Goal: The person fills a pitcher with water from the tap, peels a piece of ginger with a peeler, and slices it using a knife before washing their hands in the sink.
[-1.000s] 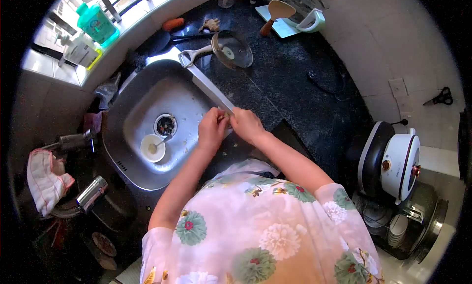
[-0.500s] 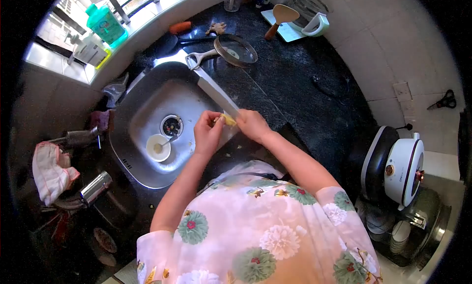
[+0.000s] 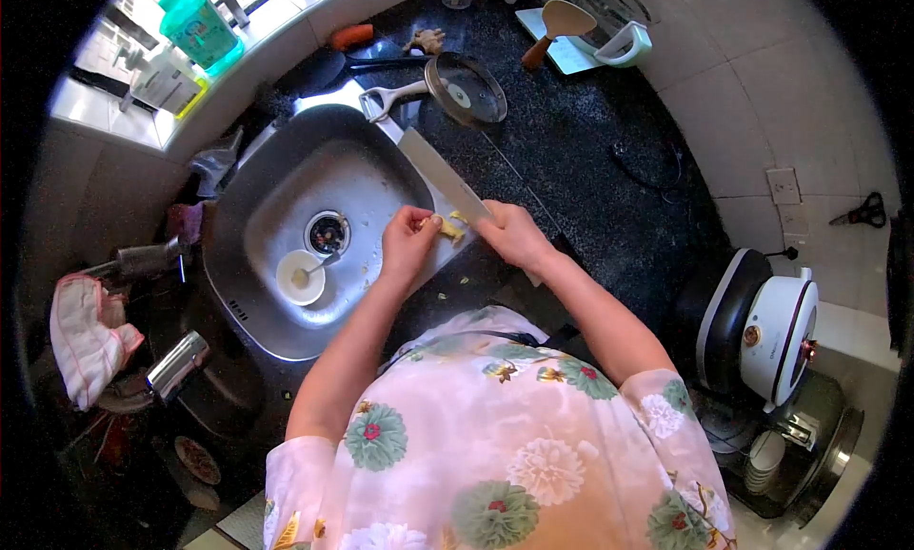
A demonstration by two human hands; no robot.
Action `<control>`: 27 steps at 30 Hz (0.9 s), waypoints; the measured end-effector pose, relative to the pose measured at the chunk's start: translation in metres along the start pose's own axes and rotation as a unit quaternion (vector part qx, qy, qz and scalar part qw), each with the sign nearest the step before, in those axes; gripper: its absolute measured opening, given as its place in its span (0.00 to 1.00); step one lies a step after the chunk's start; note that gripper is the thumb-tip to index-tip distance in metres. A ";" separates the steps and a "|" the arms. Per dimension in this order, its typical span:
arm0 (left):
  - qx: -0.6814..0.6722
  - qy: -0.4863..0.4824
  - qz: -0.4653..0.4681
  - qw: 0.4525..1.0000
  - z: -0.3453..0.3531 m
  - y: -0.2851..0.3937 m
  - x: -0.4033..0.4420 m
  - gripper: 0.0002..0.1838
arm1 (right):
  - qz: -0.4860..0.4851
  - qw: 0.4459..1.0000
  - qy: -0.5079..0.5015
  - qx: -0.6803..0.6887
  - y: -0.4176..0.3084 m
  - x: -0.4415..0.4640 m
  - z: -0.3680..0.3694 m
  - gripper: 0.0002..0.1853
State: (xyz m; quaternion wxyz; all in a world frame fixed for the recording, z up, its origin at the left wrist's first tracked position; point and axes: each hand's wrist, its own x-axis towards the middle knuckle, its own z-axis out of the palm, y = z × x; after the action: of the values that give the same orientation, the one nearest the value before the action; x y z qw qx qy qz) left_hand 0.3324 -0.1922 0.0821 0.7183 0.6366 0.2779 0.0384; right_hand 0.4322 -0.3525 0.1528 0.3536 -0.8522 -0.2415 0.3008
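Observation:
Over the sink's right rim, my left hand [image 3: 410, 240] pinches a small yellow piece [image 3: 449, 230], which looks like ginger. My right hand [image 3: 514, 234] is closed round the handle end of a broad knife [image 3: 440, 176], whose blade points away toward the peeler. A cut yellow bit lies beside the blade, just right of the piece. Inside the steel sink [image 3: 381, 155], a white bowl [image 3: 301, 278] with a spoon stands near the drain [image 3: 327, 233]. A white peeler [image 3: 391, 95] rests at the sink's far right corner.
A glass lid [image 3: 466, 90], a carrot [image 3: 351, 37] and a ginger root [image 3: 425, 41] lie on the dark counter [image 3: 590, 150]. Farther back are a wooden spatula [image 3: 562, 23] and a glass jug. A white cooker [image 3: 778, 336] stands right; the faucet [image 3: 178, 365] is left.
The knife has moved right, away from my left hand, and more of the yellow piece shows, with a cut bit beside the blade. My right hand has shifted right too.

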 end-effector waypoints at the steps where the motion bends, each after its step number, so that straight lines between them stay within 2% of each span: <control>1: -0.005 -0.001 -0.001 1.000 0.000 -0.002 0.001 0.10 | -0.023 0.999 0.011 -0.023 0.001 -0.002 0.002 0.14; 8: -0.002 0.005 0.014 1.000 0.001 -0.002 -0.001 0.10 | 0.005 0.994 -0.020 -0.104 -0.015 -0.019 0.008 0.10; 14: 0.014 0.017 0.024 0.999 0.002 0.008 -0.004 0.09 | -0.010 0.990 -0.023 -0.140 -0.014 -0.016 0.011 0.10; 27: 0.065 0.028 0.040 0.997 0.001 -0.003 0.003 0.10 | 0.020 0.988 -0.020 -0.153 -0.018 -0.007 0.019 0.10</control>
State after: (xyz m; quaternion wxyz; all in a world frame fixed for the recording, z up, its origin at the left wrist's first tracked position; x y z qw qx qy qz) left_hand 0.3342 -0.1931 0.0783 0.6653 0.6912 0.2739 0.0671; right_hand 0.4105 -0.3369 0.1576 0.2084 -0.8947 -0.2740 0.2845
